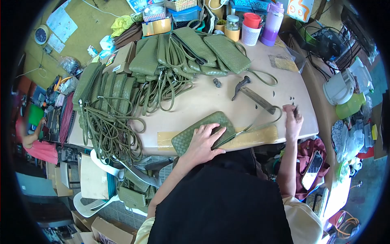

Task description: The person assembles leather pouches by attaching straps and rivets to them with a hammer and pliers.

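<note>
A green woven-pattern wristlet pouch (189, 140) lies at the table's near edge, on a strip of brown tape. My left hand (205, 140) rests on top of it with the fingers stretched flat. From the pouch's right end a thin green wrist strap (260, 122) runs out in a loop. My right hand (293, 122) is closed just beyond the strap's far end; whatever its fingers hold, if anything, is too small to make out. Behind the strap lies a hammer (256, 99) with a dark head and wooden handle.
Several green pouches (227, 53) are piled at the back, and another row (105, 87) with tangled straps fills the left side. Small dark bits (217, 83) lie near the hammer. A purple bottle (271, 28) and a red-lidded cup (251, 30) stand at the back.
</note>
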Demonstrator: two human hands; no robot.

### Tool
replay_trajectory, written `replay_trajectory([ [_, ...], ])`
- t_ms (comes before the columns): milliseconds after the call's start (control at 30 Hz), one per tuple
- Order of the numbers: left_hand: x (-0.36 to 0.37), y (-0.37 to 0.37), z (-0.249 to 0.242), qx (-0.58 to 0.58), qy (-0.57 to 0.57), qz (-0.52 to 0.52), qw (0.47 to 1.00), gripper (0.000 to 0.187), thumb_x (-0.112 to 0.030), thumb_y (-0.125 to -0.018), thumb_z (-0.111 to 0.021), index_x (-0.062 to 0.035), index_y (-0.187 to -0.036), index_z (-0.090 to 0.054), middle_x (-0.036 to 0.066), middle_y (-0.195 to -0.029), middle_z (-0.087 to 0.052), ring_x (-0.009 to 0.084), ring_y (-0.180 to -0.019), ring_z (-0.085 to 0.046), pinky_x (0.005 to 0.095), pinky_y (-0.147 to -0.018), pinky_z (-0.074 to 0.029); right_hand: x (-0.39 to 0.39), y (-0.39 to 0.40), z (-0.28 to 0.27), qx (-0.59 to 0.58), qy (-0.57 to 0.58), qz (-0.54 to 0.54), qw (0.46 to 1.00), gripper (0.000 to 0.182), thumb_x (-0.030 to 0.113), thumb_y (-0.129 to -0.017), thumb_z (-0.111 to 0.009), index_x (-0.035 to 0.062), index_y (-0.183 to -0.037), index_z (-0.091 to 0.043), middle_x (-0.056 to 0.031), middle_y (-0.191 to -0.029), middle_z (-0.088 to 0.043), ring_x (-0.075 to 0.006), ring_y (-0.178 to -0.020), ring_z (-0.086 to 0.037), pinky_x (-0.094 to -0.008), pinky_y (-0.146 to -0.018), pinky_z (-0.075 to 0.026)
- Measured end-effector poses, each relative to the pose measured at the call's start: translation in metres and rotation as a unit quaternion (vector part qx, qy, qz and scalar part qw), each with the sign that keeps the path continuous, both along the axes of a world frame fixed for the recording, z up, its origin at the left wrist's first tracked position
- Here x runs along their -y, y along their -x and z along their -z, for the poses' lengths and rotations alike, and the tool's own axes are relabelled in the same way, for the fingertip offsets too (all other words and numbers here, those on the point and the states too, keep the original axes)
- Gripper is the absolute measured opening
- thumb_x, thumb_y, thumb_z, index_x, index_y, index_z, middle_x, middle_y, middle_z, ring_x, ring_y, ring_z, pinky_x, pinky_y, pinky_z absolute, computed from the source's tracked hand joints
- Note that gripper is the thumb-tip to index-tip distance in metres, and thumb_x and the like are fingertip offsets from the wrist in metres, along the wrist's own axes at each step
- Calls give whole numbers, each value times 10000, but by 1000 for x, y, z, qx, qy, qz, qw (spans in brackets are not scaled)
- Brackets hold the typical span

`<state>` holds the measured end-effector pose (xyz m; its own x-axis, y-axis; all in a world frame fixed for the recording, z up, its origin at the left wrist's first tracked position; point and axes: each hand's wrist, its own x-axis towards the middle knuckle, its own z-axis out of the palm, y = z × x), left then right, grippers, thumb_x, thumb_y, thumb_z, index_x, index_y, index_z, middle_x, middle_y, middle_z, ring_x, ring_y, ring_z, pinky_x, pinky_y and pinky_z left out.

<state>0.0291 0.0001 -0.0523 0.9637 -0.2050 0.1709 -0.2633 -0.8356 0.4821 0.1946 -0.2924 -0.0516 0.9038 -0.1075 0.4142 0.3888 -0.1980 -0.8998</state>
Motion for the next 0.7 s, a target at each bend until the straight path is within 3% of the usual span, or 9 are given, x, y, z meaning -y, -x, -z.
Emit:
replay_trajectory([
  [33, 1, 0, 0, -3, 0, 3, 1000, 729, -402, -688, -781, -116, -1313, -538, 87, -1311, -443, 313, -1124, -442, 441, -938, -366, 2, 2, -3, 197, 322, 155, 913, 134, 85, -846, -604, 30, -960, -646, -90, -700, -585, -178, -524, -552, -278, -527, -467],
  [100, 2, -5, -2, -13, -15, -7, 1000, 755, -415, -685, -779, -110, -1326, -524, 95, -1289, -452, 310, -1106, -449, 444, -938, -361, 1, 17, -16, 115, 348, 202, 908, 181, 24, -791, -638, 42, -969, -667, -104, -796, -623, -220, -676, -631, -316, -654, -514],
  [167, 6, -8, -5, 13, -19, -6, 1000, 748, -393, -694, -781, -103, -1330, -518, 98, -1280, -452, 296, -1042, -489, 429, -925, -390, -13, 31, -25, -100, 181, 24, 978, 185, 42, -776, -661, 52, -960, -679, -117, -901, -644, -243, -800, -652, -347, -725, -511],
  [300, 15, -20, -8, 15, 79, 7, 997, 687, -288, -705, -787, -70, -1304, -533, 115, -1269, -472, 286, -982, -552, 374, -896, -464, -74, 68, -27, -38, 288, -306, 907, 212, 64, -762, -693, 32, -971, -676, -131, -897, -651, -309, -784, -652, -373, -728, -513],
  [400, 14, -23, -5, -10, 54, 36, 998, 653, -193, -720, -762, -25, -1302, -520, 149, -1296, -480, 293, -1176, -513, 377, -964, -446, -86, 71, 0, -51, 390, -254, 884, 233, 89, -740, -729, 21, -955, -672, -143, -907, -648, -324, -806, -649, -380, -728, -507],
  [500, 6, -26, -9, 78, 123, 40, 988, 595, -138, -755, -714, -23, -1306, -522, 138, -1371, -446, 240, -1068, -578, 335, -858, -493, -98, 68, 3, -80, 257, -238, 933, 218, 85, -727, -753, 13, -915, -669, -117, -891, -640, -261, -791, -643, -342, -705, -494],
  [533, 1, -22, -25, 21, 179, 25, 983, 539, -76, -777, -661, -23, -1299, -537, 134, -1415, -428, 180, -901, -612, 272, -712, -505, -101, 67, -1, -75, 256, -238, 934, 218, 85, -727, -753, 13, -915, -669, -117, -891, -640, -261, -791, -643, -342, -705, -494],
  [633, -18, -21, -58, 1, 275, 53, 960, 514, -42, -785, -641, -24, -1291, -551, 135, -1392, -467, 127, -763, -590, 233, -609, -477, -112, 67, -23, -62, 124, -296, 945, 164, 47, -732, -753, 2, -863, -663, -82, -844, -632, -186, -732, -606, -296, -660, -471],
  [700, -20, -17, -80, 18, 258, 53, 964, 493, -15, -799, -627, -62, -1284, -555, 120, -1353, -494, 172, -718, -610, 258, -641, -532, -121, 65, -38, 12, -3, -336, 942, 128, 8, -738, -746, -4, -831, -660, -55, -819, -621, -141, -706, -561, -264, -647, -449],
])
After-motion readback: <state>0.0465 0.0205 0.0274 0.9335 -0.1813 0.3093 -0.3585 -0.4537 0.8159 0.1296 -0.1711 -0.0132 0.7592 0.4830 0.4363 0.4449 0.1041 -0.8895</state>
